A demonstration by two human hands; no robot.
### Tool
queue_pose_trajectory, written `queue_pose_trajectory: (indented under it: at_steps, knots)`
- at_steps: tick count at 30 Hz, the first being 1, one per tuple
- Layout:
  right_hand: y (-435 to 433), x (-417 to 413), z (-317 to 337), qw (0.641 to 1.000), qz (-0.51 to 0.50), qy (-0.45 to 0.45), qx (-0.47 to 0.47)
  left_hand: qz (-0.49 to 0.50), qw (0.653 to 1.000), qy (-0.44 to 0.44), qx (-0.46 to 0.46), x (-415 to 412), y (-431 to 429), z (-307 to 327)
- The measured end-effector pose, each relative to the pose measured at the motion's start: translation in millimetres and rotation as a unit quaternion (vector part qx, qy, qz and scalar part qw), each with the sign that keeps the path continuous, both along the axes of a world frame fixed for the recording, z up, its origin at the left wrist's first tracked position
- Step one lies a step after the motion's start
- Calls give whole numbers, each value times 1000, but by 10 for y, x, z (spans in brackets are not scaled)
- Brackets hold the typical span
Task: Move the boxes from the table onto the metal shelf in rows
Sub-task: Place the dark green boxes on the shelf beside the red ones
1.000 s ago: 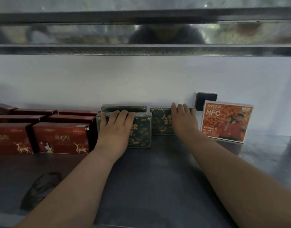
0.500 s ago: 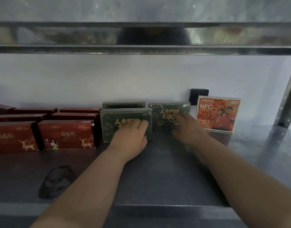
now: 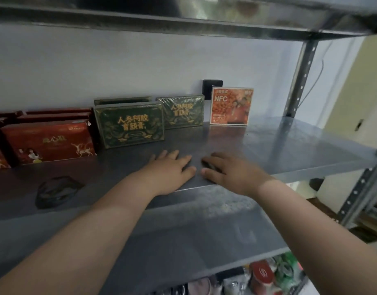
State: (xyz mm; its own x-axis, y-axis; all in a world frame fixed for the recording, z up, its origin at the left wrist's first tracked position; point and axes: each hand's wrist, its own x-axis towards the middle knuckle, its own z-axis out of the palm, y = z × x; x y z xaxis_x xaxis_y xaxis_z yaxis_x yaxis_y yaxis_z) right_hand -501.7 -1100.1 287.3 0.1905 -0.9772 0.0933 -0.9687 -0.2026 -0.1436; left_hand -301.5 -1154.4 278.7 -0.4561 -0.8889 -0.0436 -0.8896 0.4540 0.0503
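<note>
Boxes stand upright in rows on the metal shelf (image 3: pixel 289 145), all of them closed, so what they hold cannot be seen. At the left the red boxes (image 3: pixel 48 141) sit one behind another, faces forward. Just beside them stands the front green box (image 3: pixel 130 124), with the top edge of a second green box (image 3: pixel 122 101) showing close behind it. A third green box (image 3: pixel 183 111), wrapped in shiny film, stands further back to the right, and an orange box (image 3: pixel 231 106) is just beside that, near the wall. A black wall plate (image 3: pixel 212 86) shows behind the orange box.

Both hands are on the shelf near its front edge, well apart from the boxes. The left hand (image 3: pixel 170 169) and the right hand (image 3: pixel 228 170) lie palm down with fingers straight, thumbs almost meeting, holding nothing. A dark crumpled object (image 3: pixel 57 191) lies on the shelf to the left. The lower shelf holds blurred packets (image 3: pixel 266 275).
</note>
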Motion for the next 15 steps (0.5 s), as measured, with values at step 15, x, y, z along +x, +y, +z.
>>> queue_pose_trajectory:
  at_steps: [15]
  knots:
    - [2565, -459, -1356, 994, -91, 2, -62, -229, 963, 44, -132, -635, 2159, -912]
